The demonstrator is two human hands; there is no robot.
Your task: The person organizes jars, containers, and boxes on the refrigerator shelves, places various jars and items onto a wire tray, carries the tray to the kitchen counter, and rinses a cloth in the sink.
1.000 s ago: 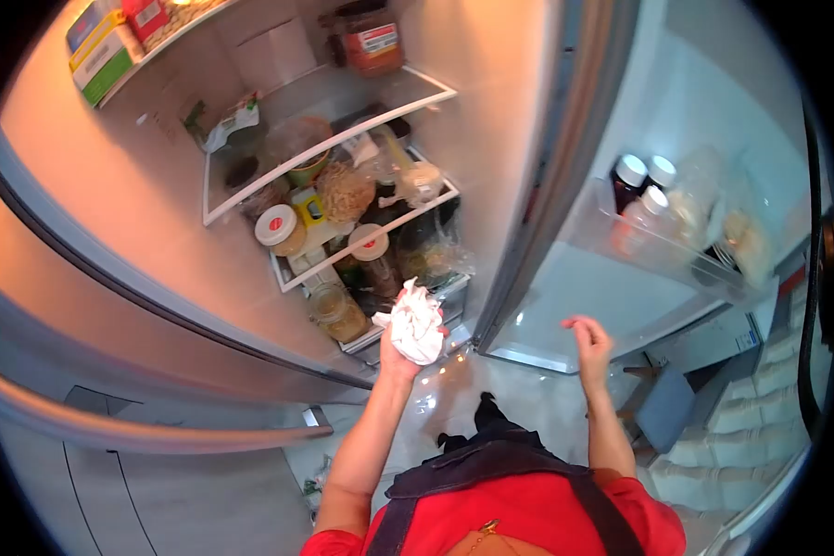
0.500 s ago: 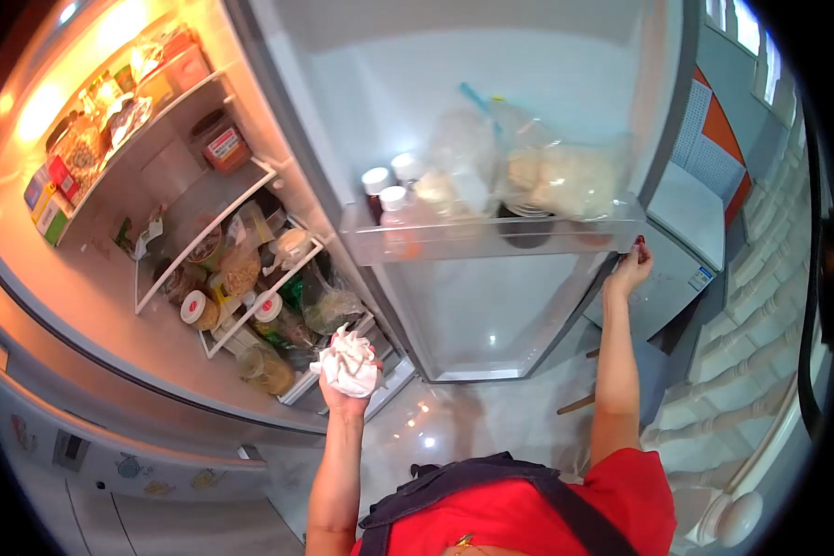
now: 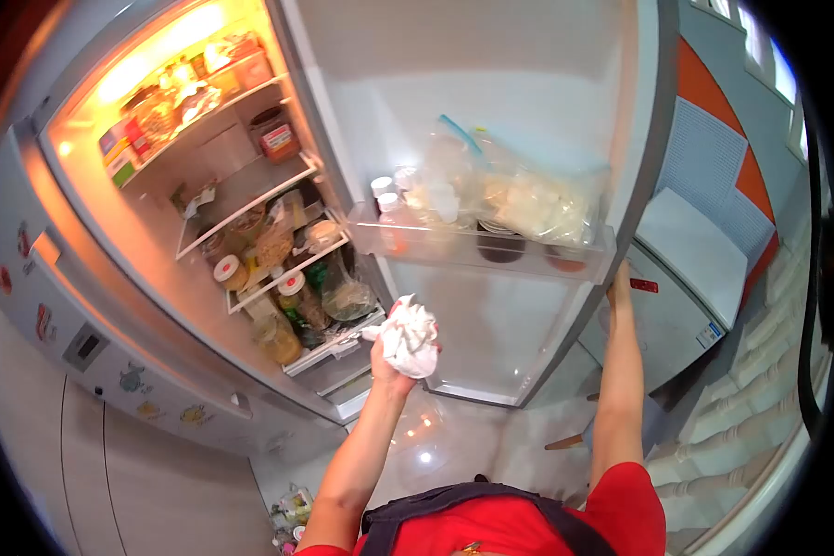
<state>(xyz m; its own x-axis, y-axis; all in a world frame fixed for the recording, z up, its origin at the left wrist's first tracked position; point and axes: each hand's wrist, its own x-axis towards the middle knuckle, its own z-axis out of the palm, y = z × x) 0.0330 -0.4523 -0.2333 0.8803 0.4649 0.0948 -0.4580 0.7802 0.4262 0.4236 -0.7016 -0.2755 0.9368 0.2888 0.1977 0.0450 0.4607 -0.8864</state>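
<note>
A crumpled white cloth [image 3: 410, 335] sits bunched in my left hand [image 3: 391, 374], whose fingers are closed around it. This hand is raised in front of the lower part of the open fridge door [image 3: 491, 320]. My right hand [image 3: 619, 284] is at the outer edge of that door, just below the level of the clear door shelf [image 3: 491, 243]. Its fingers are mostly hidden behind the edge and appear to grip it. On the shelf are white-capped bottles [image 3: 391, 218] and plastic bags of pale food [image 3: 542, 204].
Jars, bags and boxes crowd the fridge shelves [image 3: 259, 208] on the left. A white chest-like appliance [image 3: 686, 241] stands beyond the door, near a white stair railing [image 3: 741, 435]. A stool leg [image 3: 563, 443] and several packages [image 3: 294, 508] are on the floor.
My view has shifted toward the left. My left hand with the cloth has moved right, from beside the fridge shelves to the door. My right hand stays at the door's edge, its fingers now more hidden.
</note>
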